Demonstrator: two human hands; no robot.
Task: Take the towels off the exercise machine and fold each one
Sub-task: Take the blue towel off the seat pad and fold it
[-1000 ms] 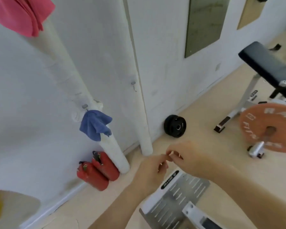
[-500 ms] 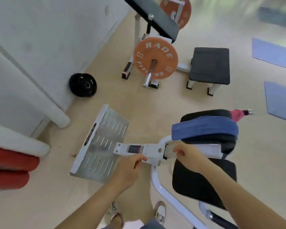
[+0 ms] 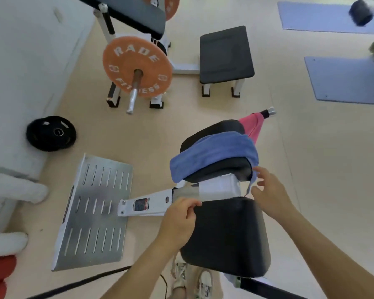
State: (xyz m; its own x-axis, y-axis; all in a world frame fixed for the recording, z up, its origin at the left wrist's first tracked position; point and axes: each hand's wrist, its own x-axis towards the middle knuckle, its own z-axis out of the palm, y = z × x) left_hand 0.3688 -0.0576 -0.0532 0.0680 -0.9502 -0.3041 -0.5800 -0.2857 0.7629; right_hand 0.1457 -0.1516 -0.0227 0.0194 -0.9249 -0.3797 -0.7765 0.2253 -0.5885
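Note:
A blue towel (image 3: 214, 153) lies draped across the upper black pad (image 3: 222, 171) of the exercise machine. One thin corner hangs down at the pad's right end. A pink towel (image 3: 254, 126) hangs on a handle just behind that pad. My right hand (image 3: 269, 192) is at the blue towel's hanging corner, fingers spread and touching it, slightly blurred. My left hand (image 3: 179, 221) hovers with loosely curled fingers and holds nothing. It is at the left edge of the lower black pad (image 3: 229, 238), beside the machine's white frame (image 3: 151, 205).
A slotted metal footplate (image 3: 95, 212) lies on the floor to the left. Behind it stand a bench with an orange weight plate (image 3: 136, 65) and a black stool (image 3: 225, 52). A black weight plate (image 3: 51, 133) leans by the wall. Blue mats (image 3: 343, 80) lie at the right.
The view swung from the wall down to the machine. Both hands moved from in front of me to the machine, and the right hand reached the blue towel's hanging corner.

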